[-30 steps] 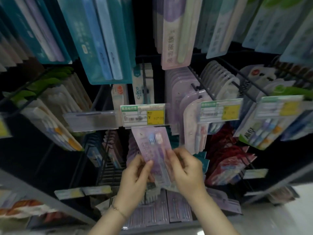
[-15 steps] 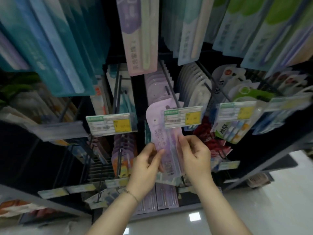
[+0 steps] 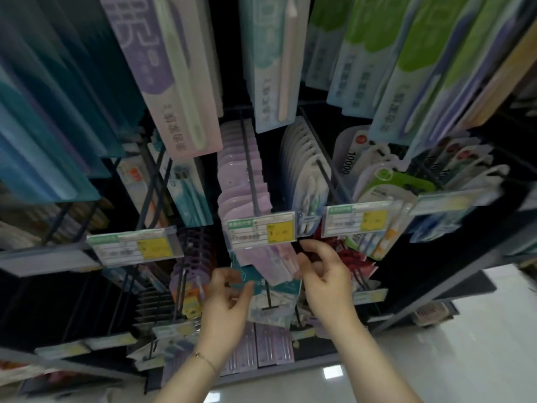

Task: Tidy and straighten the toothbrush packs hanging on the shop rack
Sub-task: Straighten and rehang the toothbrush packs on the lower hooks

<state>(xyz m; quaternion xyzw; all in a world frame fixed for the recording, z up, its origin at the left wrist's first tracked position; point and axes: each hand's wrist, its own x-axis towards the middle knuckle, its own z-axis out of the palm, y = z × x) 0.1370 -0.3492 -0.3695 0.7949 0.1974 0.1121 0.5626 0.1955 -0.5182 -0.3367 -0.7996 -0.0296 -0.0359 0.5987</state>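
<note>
— Where are the purple toothbrush packs (image 3: 242, 173) hanging?
— They are hanging in a row on the hook (image 3: 252, 181) that is running back from the middle price tag (image 3: 263, 231). The front pack (image 3: 267, 261) is dangling just beneath that tag.
— What is the left hand (image 3: 226, 303) doing?
— It is hovering below the tag and a little to its left, fingers loosely curling and gripping nothing. A teal pack (image 3: 280, 282) is showing just past its thumb.
— And the right hand (image 3: 324, 276)?
— It is hanging just under the tag's right end, thumb and fingers bending beside the front pack's right edge. Whether they are pinching that edge cannot be told.
— What else is sitting around the tag?
— White packs (image 3: 305, 170) are hanging to its right, red packs (image 3: 353, 258) are lying lower right of it, and a bracelet (image 3: 205, 359) is circling the left wrist well below it
</note>
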